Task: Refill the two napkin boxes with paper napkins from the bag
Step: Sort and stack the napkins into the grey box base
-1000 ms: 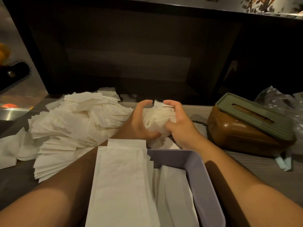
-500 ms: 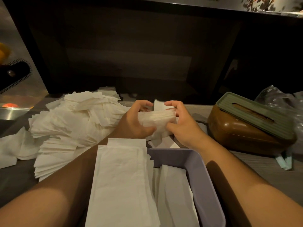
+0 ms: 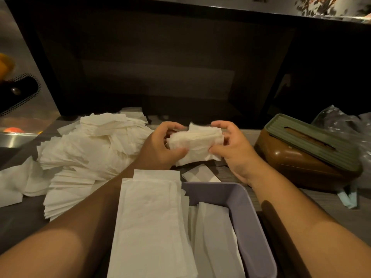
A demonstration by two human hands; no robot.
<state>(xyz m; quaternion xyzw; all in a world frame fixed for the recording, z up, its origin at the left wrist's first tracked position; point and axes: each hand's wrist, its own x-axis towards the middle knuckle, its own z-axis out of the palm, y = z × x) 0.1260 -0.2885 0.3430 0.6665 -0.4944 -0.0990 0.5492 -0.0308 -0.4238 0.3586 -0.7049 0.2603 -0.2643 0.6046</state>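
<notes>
Holding a small wad of napkins (image 3: 195,145) between them, both hands work above the counter (image 3: 331,199) just beyond the far end of the purple box (image 3: 244,217). The left hand (image 3: 160,146) has its grip closed on the wad's left end, thumb underneath and fingers curled over the top. The right hand (image 3: 233,149) has its grip closed on the right end in the same way, thumb pressed to the lower edge and fingers hooked over the upper edge. The wad is raised off the counter, with its lower layers drooping.

The purple box is open-topped and holds folded napkins lying lengthwise inside. A long folded stack (image 3: 152,221) lies over the box's left rim, touching the left forearm. Just beyond the box's far wall, a single flat napkin (image 3: 200,175) lies on the counter under the held wad.

To the left of the purple box, a big loose pile of napkins (image 3: 90,155) spreads across the counter. To the right of the purple box, well apart from it, stands the brown box (image 3: 301,165) with its green slotted lid (image 3: 313,141) on. Beyond the brown box, further right, lies a crumpled clear plastic bag (image 3: 345,125). A dark panel (image 3: 160,63) rises behind the counter, past the purple box.
</notes>
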